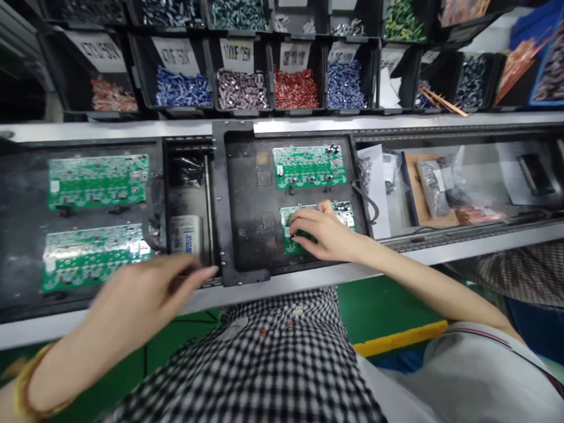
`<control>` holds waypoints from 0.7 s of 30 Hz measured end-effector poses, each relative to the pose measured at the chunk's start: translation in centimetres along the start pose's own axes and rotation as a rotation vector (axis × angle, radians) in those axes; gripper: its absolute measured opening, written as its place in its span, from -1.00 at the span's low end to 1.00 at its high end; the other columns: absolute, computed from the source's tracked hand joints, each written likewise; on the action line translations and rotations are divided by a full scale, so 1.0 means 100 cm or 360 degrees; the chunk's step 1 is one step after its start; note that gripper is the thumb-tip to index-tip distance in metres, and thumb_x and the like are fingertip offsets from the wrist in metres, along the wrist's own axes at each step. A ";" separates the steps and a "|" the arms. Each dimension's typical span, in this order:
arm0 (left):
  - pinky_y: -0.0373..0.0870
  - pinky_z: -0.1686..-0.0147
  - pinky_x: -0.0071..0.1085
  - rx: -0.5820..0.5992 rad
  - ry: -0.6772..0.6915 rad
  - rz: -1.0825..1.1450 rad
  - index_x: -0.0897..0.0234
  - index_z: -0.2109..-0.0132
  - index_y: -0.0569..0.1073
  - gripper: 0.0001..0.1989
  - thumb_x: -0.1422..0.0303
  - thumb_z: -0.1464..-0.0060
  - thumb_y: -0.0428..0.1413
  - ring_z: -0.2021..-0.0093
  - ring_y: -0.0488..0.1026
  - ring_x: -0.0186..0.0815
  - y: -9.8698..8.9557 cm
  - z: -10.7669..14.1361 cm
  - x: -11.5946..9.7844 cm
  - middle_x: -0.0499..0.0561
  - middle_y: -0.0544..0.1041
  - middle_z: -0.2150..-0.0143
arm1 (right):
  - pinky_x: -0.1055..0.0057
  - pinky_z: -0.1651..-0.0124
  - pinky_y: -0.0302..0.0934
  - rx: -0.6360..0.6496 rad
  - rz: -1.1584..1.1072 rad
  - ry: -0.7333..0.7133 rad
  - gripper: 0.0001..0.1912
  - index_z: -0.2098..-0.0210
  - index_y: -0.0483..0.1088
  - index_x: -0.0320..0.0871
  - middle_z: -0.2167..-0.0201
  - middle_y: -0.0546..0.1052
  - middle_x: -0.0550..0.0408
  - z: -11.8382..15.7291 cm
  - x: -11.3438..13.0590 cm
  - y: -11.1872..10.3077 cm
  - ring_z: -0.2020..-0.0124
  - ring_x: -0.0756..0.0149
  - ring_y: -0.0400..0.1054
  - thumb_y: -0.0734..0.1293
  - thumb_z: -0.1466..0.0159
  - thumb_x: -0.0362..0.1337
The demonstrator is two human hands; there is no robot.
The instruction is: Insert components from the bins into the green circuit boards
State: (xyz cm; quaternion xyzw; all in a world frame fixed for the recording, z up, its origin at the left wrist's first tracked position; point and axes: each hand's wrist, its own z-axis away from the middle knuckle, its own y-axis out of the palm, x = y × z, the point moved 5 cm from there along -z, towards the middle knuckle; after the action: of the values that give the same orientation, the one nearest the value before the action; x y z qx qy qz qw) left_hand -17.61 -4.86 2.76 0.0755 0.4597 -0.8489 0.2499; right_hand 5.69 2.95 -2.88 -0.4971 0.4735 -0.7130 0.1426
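Observation:
My right hand point(324, 232) is over the lower green circuit board point(291, 247) in the right-hand black tray. Its thumb and forefinger are pinched on a small dark component point(293, 237) at the board's left part. Above it in the same tray lies another circuit board point(308, 167), with several small black parts standing on it. My left hand point(147, 291), smeared by motion, hovers at the near edge of the left tray. Its thumb points right and the fingers look bent; whether they hold anything is not clear. Beneath and beyond it are two more green boards, one upper point(99, 182), one lower point(92, 252).
Black bins point(183, 88) of sorted small components, several with labels, line the back. A metal rail point(176, 129) runs below them. Between the trays sits a white box point(185, 235). Bagged parts point(434, 185) and papers lie at right. A person's checkered sleeve point(520, 270) shows there.

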 end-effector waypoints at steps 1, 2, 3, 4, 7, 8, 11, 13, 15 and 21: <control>-0.05 0.52 -0.48 -0.0261 -0.0110 -0.0455 0.28 0.45 0.46 -0.54 -0.05 0.00 -0.02 0.56 0.28 -0.27 -0.011 0.008 0.014 0.09 0.44 0.56 | 0.34 0.25 -0.21 0.0037 -0.0015 -0.0026 -0.90 0.32 0.31 -0.19 0.25 0.45 0.07 -0.002 0.001 0.004 0.27 0.33 0.27 0.17 -0.24 -0.37; -0.09 0.52 -0.49 -0.0398 -0.0220 -0.0844 0.28 0.47 0.43 -0.51 -0.05 -0.05 -0.09 0.56 0.27 -0.25 -0.016 0.014 0.025 0.09 0.41 0.60 | 0.33 0.24 -0.21 0.0060 -0.0018 -0.0040 -0.90 0.32 0.31 -0.20 0.24 0.45 0.04 -0.004 0.002 0.007 0.25 0.31 0.27 0.17 -0.24 -0.38; -0.11 0.52 -0.49 -0.0405 -0.0277 -0.1101 0.28 0.48 0.41 -0.49 -0.04 -0.09 -0.15 0.57 0.27 -0.24 -0.015 0.017 0.034 0.09 0.39 0.61 | 0.33 0.24 -0.20 0.0074 -0.0013 -0.0045 -0.89 0.33 0.31 -0.20 0.24 0.44 0.03 -0.006 0.004 0.009 0.24 0.30 0.27 0.16 -0.24 -0.39; -0.12 0.52 -0.50 -0.0368 -0.0283 -0.1191 0.29 0.48 0.40 -0.49 0.00 -0.12 -0.17 0.57 0.28 -0.24 -0.010 0.018 0.040 0.10 0.40 0.60 | 0.33 0.23 -0.20 0.0084 -0.0005 -0.0046 -0.88 0.34 0.31 -0.20 0.25 0.44 0.02 -0.007 0.005 0.010 0.24 0.30 0.27 0.14 -0.24 -0.40; -0.12 0.52 -0.51 -0.0198 -0.0106 -0.0974 0.33 0.43 0.45 -0.61 0.15 -0.14 -0.09 0.50 0.37 -0.22 0.009 0.010 0.045 0.14 0.50 0.44 | 0.32 0.22 -0.18 0.0095 0.0010 -0.0069 -0.86 0.33 0.30 -0.20 0.26 0.44 -0.01 -0.007 0.008 0.010 0.23 0.27 0.28 0.12 -0.24 -0.41; -0.12 0.51 -0.50 -0.0165 -0.0039 -0.0894 0.34 0.40 0.46 -0.62 0.16 -0.14 -0.08 0.46 0.39 -0.19 0.015 0.008 0.044 0.16 0.52 0.39 | 0.32 0.22 -0.17 0.0096 0.0011 -0.0078 -0.85 0.32 0.30 -0.20 0.25 0.43 -0.02 -0.007 0.008 0.010 0.21 0.26 0.28 0.12 -0.24 -0.41; -0.12 0.51 -0.48 -0.0111 0.0128 -0.0771 0.32 0.39 0.47 -0.55 0.06 -0.13 -0.10 0.43 0.39 -0.14 0.029 0.001 0.031 0.20 0.52 0.37 | 0.31 0.20 -0.16 0.0082 0.0021 -0.0079 -0.84 0.31 0.30 -0.22 0.24 0.44 -0.04 -0.006 0.009 0.011 0.20 0.25 0.29 0.11 -0.24 -0.41; -0.13 0.52 -0.45 -0.0119 0.0236 -0.0706 0.31 0.43 0.46 -0.50 -0.03 -0.10 -0.09 0.45 0.38 -0.14 0.037 -0.003 0.016 0.22 0.50 0.42 | 0.30 0.20 -0.15 0.0066 0.0028 -0.0060 -0.85 0.30 0.30 -0.22 0.23 0.44 -0.04 -0.006 0.009 0.012 0.19 0.24 0.30 0.11 -0.24 -0.40; -0.11 0.52 -0.44 -0.0152 0.0299 -0.0667 0.32 0.47 0.45 -0.47 -0.05 -0.08 -0.09 0.46 0.37 -0.13 0.043 -0.006 0.001 0.24 0.47 0.46 | 0.30 0.19 -0.14 0.0064 0.0040 -0.0055 -0.85 0.30 0.31 -0.22 0.23 0.44 -0.04 -0.006 0.009 0.011 0.19 0.25 0.30 0.12 -0.25 -0.40; 0.19 0.38 -0.40 -0.0045 0.0506 -0.0369 0.28 0.44 0.45 -0.59 0.18 -0.17 -0.16 0.38 0.43 -0.19 0.048 -0.007 0.011 0.14 0.50 0.41 | 0.29 0.19 -0.13 0.0081 0.0220 -0.0117 -0.82 0.32 0.31 -0.25 0.24 0.45 -0.07 -0.005 0.011 0.012 0.21 0.23 0.30 0.10 -0.28 -0.40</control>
State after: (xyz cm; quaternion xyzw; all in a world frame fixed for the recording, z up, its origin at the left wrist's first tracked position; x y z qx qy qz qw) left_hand -16.22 -6.89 -1.59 0.1517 0.5108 -0.8428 0.0757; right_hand 4.42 1.84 -3.29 -0.4852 0.4829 -0.6945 0.2213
